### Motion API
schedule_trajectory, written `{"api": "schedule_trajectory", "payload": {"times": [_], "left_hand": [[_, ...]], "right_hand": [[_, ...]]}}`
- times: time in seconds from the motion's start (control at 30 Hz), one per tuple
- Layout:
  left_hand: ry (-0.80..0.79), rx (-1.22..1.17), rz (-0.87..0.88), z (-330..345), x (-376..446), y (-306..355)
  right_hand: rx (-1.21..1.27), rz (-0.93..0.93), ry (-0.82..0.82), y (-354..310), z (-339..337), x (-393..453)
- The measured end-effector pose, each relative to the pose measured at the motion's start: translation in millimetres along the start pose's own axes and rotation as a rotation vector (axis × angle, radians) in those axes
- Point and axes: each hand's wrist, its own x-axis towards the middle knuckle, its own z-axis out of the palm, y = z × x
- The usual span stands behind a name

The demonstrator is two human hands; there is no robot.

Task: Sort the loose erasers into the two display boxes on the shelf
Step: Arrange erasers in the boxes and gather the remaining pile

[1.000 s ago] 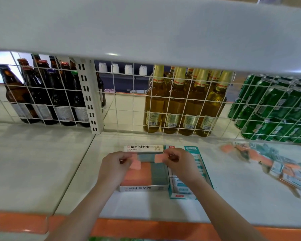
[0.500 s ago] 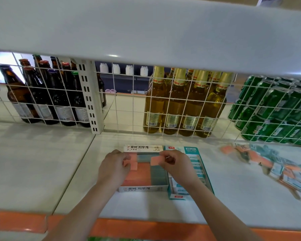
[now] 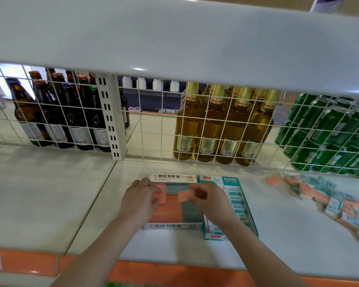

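Observation:
Two display boxes stand side by side on the shelf. The white box point(image 3: 172, 225) holds rows of pink and grey erasers. The teal box point(image 3: 251, 220) to its right holds erasers in white and teal sleeves. My left hand point(image 3: 139, 200) holds a pink eraser point(image 3: 162, 196) over the back left of the white box. My right hand point(image 3: 210, 200) pinches another pink eraser point(image 3: 183, 195) above the box's middle. A pile of loose erasers point(image 3: 327, 201), pink ones and sleeved ones, lies at the right of the shelf.
A white wire grid point(image 3: 153, 125) backs the shelf. Behind it stand brown bottles point(image 3: 50, 114), golden bottles point(image 3: 222, 129) and green cans point(image 3: 330, 137). The upper shelf board point(image 3: 174, 38) hangs low overhead. An orange strip point(image 3: 174, 272) edges the shelf front.
Both hands have stayed over the white box with their pink erasers. The right hand's eraser has shifted slightly left and down toward the box.

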Motion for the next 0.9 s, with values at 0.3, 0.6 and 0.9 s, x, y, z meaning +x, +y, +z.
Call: {"api": "schedule_trajectory", "payload": {"times": [0.3,0.6,0.9], "left_hand": [[-0.044,0.142,0.103,-2.1,2.8,0.6],[-0.054,0.135,0.092,-4.8,6.1,-3.3],[0.092,-0.182,-0.106,-11.5,-11.6,-15.9]], "right_hand": [[-0.015,-0.026,-0.006,-3.2,-0.5,-2.5],[0.015,-0.026,-0.065,-9.9,2.5,-7.5],[0.066,-0.032,-0.169,-27.1,22.9,-7.8]]}}
